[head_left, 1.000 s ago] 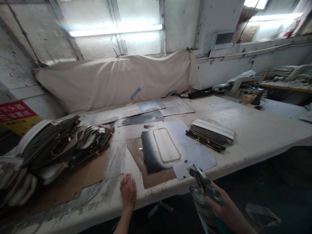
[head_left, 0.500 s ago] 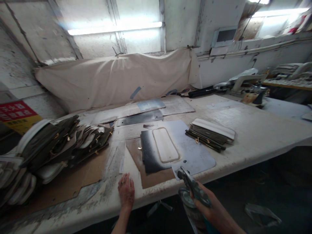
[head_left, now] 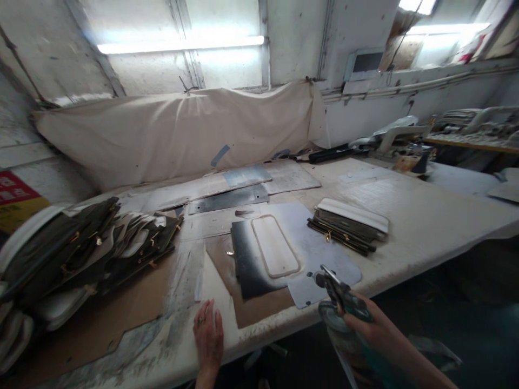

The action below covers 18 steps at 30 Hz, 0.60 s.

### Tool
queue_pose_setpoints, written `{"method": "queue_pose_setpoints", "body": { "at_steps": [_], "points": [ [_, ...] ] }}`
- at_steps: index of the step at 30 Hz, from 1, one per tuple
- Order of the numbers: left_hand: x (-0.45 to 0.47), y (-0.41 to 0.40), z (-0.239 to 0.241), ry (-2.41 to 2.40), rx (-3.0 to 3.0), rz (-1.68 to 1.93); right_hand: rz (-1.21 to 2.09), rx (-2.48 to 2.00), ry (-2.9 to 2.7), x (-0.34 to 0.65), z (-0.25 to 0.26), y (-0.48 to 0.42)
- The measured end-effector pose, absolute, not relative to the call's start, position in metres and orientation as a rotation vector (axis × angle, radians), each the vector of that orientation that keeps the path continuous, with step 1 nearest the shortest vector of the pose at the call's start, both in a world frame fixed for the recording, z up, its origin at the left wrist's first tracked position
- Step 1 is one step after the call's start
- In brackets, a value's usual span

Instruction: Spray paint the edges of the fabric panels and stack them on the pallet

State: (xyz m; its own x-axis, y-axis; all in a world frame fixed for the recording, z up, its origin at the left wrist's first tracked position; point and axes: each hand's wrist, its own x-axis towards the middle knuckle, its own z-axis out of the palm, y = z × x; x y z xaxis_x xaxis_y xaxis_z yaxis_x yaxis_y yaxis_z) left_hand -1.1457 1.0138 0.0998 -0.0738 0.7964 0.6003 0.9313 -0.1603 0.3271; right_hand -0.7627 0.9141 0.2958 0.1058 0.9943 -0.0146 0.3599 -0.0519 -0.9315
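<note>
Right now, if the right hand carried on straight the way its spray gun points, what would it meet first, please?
Probably the pale template sheet at the table's near edge: the right hand aims the spray gun up and left toward it, with the cream oblong panel beyond. Depth is unclear.

red and yellow wall sign (head_left: 16, 201), lettering too blurred to read

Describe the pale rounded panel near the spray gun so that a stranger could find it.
On the long white workbench, look just beyond the spray gun. A dark sheet lies there, and the cream panel rests on it: the only single light piece with rounded corners.
</note>
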Motion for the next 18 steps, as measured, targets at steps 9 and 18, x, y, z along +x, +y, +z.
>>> {"method": "queue_pose_setpoints", "body": {
  "at_steps": [9,18],
  "points": [
    [-1.156,1.022,0.094,-1.91,-2.041,-1.129,1.0,-1.6,-1.336,-0.771,0.315,0.956],
    [-1.167,1.035,0.074,-1.846,-2.017,-1.08,1.055,-1.584,-1.427,-0.77,0.33,1.0]
  ]
}}
